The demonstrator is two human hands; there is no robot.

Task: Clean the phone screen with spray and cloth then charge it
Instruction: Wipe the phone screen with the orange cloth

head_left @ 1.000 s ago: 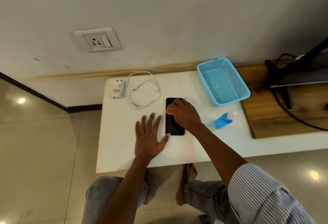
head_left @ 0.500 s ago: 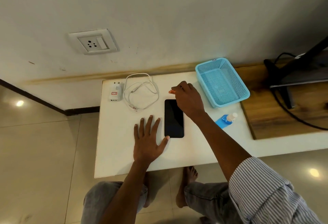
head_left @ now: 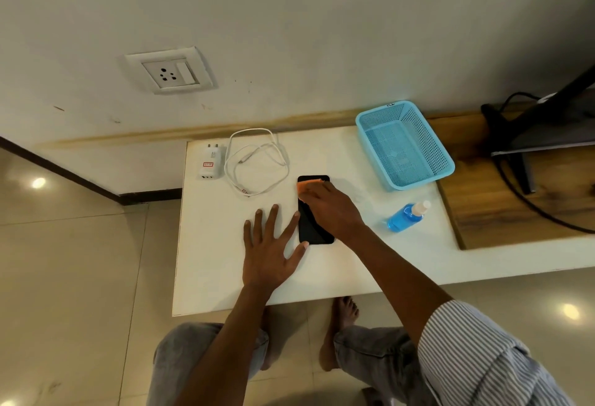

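A black phone (head_left: 309, 228) lies flat on the white table (head_left: 225, 277), screen up. My right hand (head_left: 331, 209) presses a small orange cloth (head_left: 306, 186) onto the phone's upper half and covers part of the screen. My left hand (head_left: 270, 244) lies flat on the table with fingers spread, its thumb and forefinger touching the phone's left edge. A blue spray bottle (head_left: 406, 216) lies on its side to the right of the phone. A white charger plug (head_left: 211, 161) and a coiled white cable (head_left: 257, 164) sit at the table's far left.
A light blue plastic basket (head_left: 404, 143) stands at the back right of the table. A wall socket (head_left: 170, 73) is on the wall above left. A wooden board (head_left: 502, 199) with a dark stand and black cable lies to the right. My knees and bare feet are below the table.
My right hand with the orange cloth went up past the phone's top edge, then came back down onto the screen's upper half. The left hand stayed beside the phone.
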